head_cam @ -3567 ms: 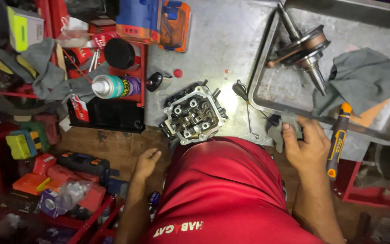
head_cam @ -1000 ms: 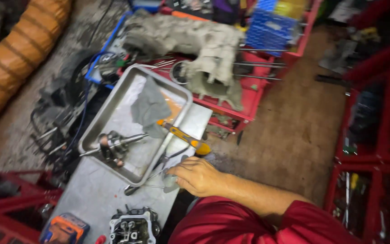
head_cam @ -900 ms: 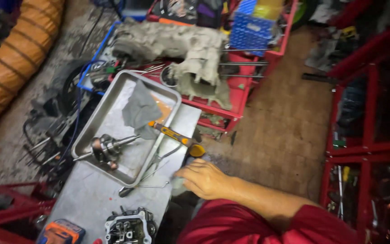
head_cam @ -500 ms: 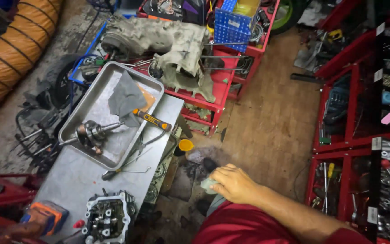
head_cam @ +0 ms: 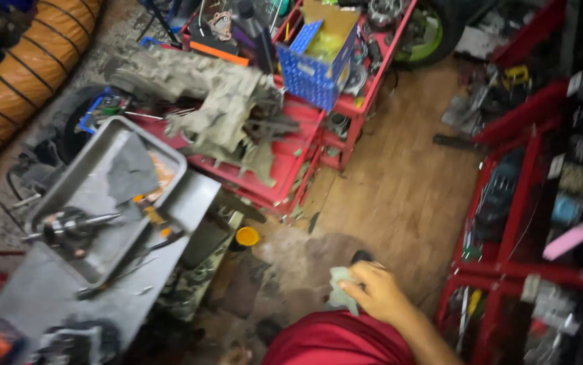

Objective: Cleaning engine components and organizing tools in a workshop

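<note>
Pale green crumpled cloth rag point(head_cam: 341, 292) sits bunched in the right hand point(head_cam: 377, 292), fingers closed around it, right of the shallow grey metal tray point(head_cam: 170, 159). Left hand out of sight. A fuller, firmer wad would likely wipe better.
</note>
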